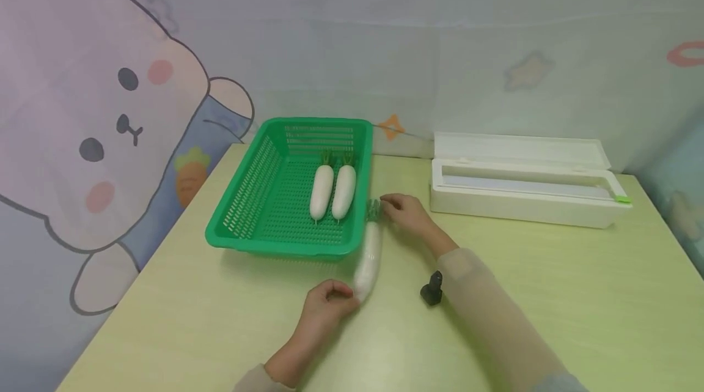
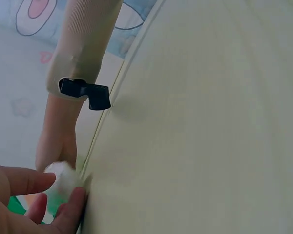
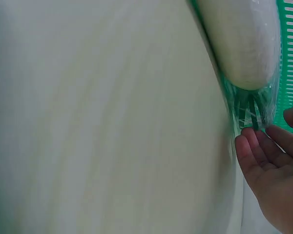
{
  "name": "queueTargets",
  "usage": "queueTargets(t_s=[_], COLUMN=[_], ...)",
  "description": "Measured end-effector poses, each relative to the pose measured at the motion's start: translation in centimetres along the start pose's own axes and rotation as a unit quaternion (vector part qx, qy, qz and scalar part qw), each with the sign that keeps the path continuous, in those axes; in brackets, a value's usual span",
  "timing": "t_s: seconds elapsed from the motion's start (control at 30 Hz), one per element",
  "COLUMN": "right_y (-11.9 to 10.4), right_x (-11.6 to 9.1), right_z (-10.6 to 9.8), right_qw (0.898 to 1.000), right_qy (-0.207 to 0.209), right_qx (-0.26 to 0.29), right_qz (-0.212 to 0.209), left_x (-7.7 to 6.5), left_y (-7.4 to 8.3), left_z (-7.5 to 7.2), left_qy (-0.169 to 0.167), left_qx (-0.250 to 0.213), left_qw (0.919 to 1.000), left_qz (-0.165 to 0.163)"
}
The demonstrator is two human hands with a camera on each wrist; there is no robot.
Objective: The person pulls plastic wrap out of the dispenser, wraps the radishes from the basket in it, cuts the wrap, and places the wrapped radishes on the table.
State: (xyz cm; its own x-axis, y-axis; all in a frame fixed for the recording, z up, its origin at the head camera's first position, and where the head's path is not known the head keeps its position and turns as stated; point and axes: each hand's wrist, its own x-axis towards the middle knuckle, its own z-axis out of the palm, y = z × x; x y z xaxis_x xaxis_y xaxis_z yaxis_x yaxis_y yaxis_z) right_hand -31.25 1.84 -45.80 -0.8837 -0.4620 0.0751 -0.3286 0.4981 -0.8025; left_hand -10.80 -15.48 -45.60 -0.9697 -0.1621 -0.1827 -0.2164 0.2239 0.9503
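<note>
A white radish [image 1: 368,257] in clear plastic film lies lengthwise on the table, beside the green basket [image 1: 286,251]. At its near tip, my left hand [image 1: 326,311] has its thumb and fingers on either side of the radish [image 2: 63,178]. My right hand [image 1: 406,213] is by the far end, and in the right wrist view its fingers [image 3: 254,151] touch the film at the green leaf stubs [image 3: 251,108], with the thumb held apart. Two more white radishes [image 1: 321,192] lie side by side inside the basket.
A long white box [image 1: 522,210] with its lid [image 1: 519,150] raised stands at the back right of the table [image 1: 550,282]. A printed cloth [image 1: 341,43] hangs behind the table. A black clip-like piece [image 1: 432,289] is at my right sleeve.
</note>
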Motion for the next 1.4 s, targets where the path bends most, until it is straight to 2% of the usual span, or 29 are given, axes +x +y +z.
queueTargets(t_s=[0.27, 0.43, 0.5, 0.6, 0.73, 0.87, 0.97, 1.1, 1.23, 1.4], right_y=[0.1, 0.5, 0.5, 0.5, 0.3, -0.2, -1.0, -2.3, -3.1, -3.3], right_x=[-0.9, -0.9, -1.0, -1.3, -1.7, -2.2, -2.9, -4.6, -6.9, -10.2], right_z=[-0.4, -0.3, -0.5, -1.0, -2.1, -3.6, -5.6, -9.5, -14.7, -21.2], right_qw=[1.0, 0.999, 0.999, 0.999, 0.999, 0.999, 0.999, 0.998, 0.994, 0.983], right_qy=[-0.014, -0.019, -0.019, -0.023, -0.037, -0.035, -0.019, 0.002, 0.026, 0.072], right_qx=[0.026, 0.039, 0.035, 0.024, 0.008, -0.025, -0.042, -0.05, -0.089, -0.157], right_qz=[0.004, 0.009, 0.011, 0.013, 0.013, -0.004, -0.023, -0.043, -0.064, -0.064], left_x=[0.1, 0.0, -0.1, -0.2, -0.1, 0.2, 0.7, 1.9, 3.7, 6.3], left_y=[0.3, 0.5, 0.8, 1.7, 4.3, 7.8, 10.6, 14.3, 17.6, 20.8], left_z=[0.1, 0.4, 0.6, 0.8, 1.4, 2.3, 3.1, 4.1, 5.1, 6.7], left_qy=[-0.063, -0.065, -0.06, -0.054, -0.06, -0.068, -0.073, -0.08, -0.086, -0.098], left_qx=[0.001, 0.011, 0.025, 0.068, 0.128, 0.154, 0.153, 0.151, 0.155, 0.145], left_qw=[0.998, 0.9978, 0.9975, 0.9931, 0.9781, 0.9619, 0.9519, 0.9388, 0.9241, 0.9148], left_qz=[0.001, 0.007, 0.027, 0.079, 0.153, 0.215, 0.256, 0.299, 0.339, 0.364])
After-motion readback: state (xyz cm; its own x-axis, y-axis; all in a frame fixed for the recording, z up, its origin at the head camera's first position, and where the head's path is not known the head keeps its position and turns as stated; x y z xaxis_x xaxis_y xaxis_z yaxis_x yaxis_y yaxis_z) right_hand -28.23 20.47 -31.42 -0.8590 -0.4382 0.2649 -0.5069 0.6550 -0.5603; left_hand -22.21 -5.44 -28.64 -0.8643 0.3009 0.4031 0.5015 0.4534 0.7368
